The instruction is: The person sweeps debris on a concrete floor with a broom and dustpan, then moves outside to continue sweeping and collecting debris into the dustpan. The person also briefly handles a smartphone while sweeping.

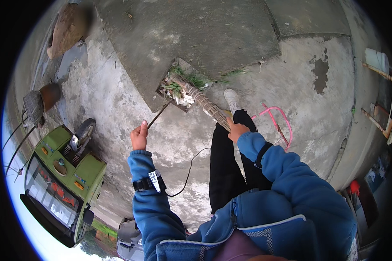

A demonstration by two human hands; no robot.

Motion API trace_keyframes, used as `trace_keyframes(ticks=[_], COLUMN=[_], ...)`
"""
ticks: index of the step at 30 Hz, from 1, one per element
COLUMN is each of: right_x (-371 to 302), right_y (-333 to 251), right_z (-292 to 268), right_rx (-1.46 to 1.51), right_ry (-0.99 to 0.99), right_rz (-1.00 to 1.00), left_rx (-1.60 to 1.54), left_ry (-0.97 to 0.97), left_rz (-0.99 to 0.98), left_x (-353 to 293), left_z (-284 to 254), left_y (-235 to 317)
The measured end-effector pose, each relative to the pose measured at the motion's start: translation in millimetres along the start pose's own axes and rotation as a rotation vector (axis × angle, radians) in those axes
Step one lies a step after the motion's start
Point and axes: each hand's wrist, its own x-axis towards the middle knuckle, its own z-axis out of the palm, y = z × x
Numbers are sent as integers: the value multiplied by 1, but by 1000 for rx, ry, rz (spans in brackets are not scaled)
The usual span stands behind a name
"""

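My left hand (139,135) is closed around the thin dark handle (158,116) of a dustpan (181,107), which rests on the concrete. My right hand (237,129) grips the upper end of a twig broom (207,104), bound along its length with wrapped cord. The broom slants down and left, and its bristle end lies over the dustpan. Green grass (197,80) and white scraps (184,100) lie in and around the pan, partly hidden by the broom. A black cable (190,168) hangs from a strapped device (154,181) on my left forearm.
A pink metal frame (279,126) lies right of my legs. On the left stands a green three-wheeled vehicle (65,174), with a brown pot (50,96) beyond it. A white bucket (376,61) and rusty metal bars (385,78) are at the far right.
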Motion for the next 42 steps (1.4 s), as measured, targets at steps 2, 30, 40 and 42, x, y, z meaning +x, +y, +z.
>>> trace_keyframes(ticks=[2, 30, 40, 42], right_x=[-11, -26, 98, 71], right_y=[30, 237, 167, 148], right_z=[-18, 11, 29, 72], right_rx=[-29, 518, 339, 315], right_ry=[32, 555, 431, 332], right_rz=[48, 527, 490, 443], left_rx=[-21, -886, -767, -708], left_ry=[3, 292, 338, 366], left_rz=[-4, 17, 80, 94], left_x=[-2, -81, -157, -182], left_z=[-1, 40, 40, 49], left_y=[-7, -36, -45, -51])
